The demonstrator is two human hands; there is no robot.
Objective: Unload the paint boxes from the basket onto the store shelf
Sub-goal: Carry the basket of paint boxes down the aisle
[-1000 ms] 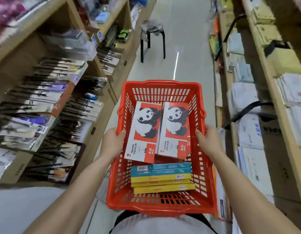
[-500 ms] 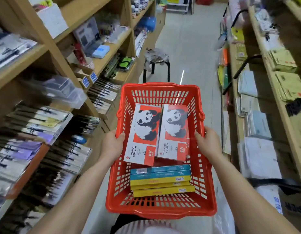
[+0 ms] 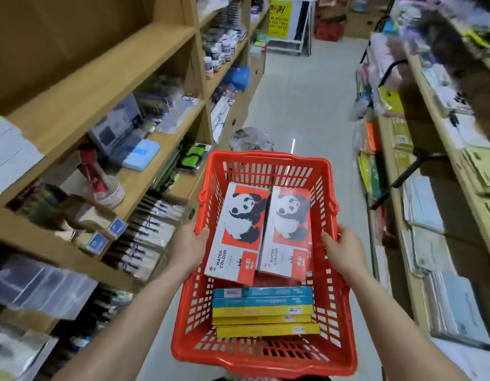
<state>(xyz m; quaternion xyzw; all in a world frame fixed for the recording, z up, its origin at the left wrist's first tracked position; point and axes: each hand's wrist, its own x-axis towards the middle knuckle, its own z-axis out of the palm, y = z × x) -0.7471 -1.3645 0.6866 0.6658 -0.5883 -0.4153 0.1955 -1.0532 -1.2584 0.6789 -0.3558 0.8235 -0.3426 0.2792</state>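
I carry a red plastic basket (image 3: 265, 361) in front of me down a shop aisle. My left hand (image 3: 187, 248) grips its left rim and my right hand (image 3: 345, 251) grips its right rim. Inside, two red-and-white panda water colour boxes, one on the left (image 3: 235, 235) and one on the right (image 3: 289, 232), lean side by side against the far end. Below them lies a stack of flat boxes, teal ones (image 3: 263, 296) on top of yellow ones (image 3: 265, 320).
Wooden shelves (image 3: 81, 94) run along my left, stocked with brushes (image 3: 150, 232), jars and packets. Shelves of paper pads (image 3: 441, 276) line the right. A stool (image 3: 250, 138) covered in plastic stands in the aisle just beyond the basket. A yellow sign (image 3: 279, 17) hangs at the far end.
I have moved forward along the aisle and my view has tilted up; the stool is now right behind the basket. Both hands keep the same hold on the rims.
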